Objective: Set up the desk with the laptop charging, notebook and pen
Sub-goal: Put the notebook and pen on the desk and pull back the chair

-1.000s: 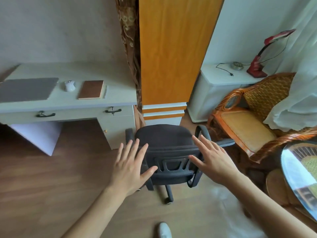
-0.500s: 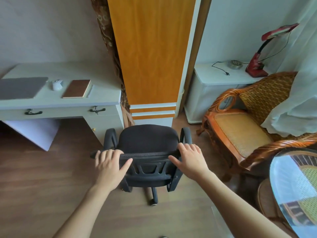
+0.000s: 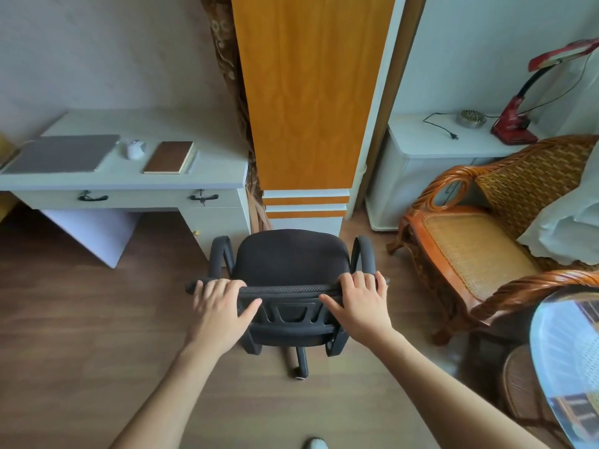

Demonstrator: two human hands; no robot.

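Hands had come down onto the chair: a second earlier both hovered spread above its backrest, and now they rested on the top rail. My left hand (image 3: 222, 311) sat at lower centre-left of the frame, fingers draped over the rail and thumb hooked under its near side; my right hand (image 3: 359, 303) mirrored it at lower centre-right, four fingers over the top edge and the thumb stretched inward along the back. Both were curled around the black office chair (image 3: 290, 280), not clenched hard so far as I could tell. I judged this meant the chair was about to be rolled leftward to the desk, a preliminary step, with the real setting-up not yet begun.

Further off, in the left middle of the frame, stood the white desk (image 3: 210, 176). On it the grey laptop (image 3: 63, 153) lay closed and flat at the far left, with no charging cable that I could see. A white mouse (image 3: 134, 149) sat just right of it, and the brown notebook (image 3: 170, 157) lay closed beside that. I could not make out a pen. The desk's two drawers (image 3: 94, 198) were shut, so their contents were hidden.

At upper right, a white cabinet (image 3: 431, 144) carried a red lamp (image 3: 515, 121), a small round metal dish (image 3: 471, 118) whose contents I could not tell, and a loose black cord with plug (image 3: 442, 128).
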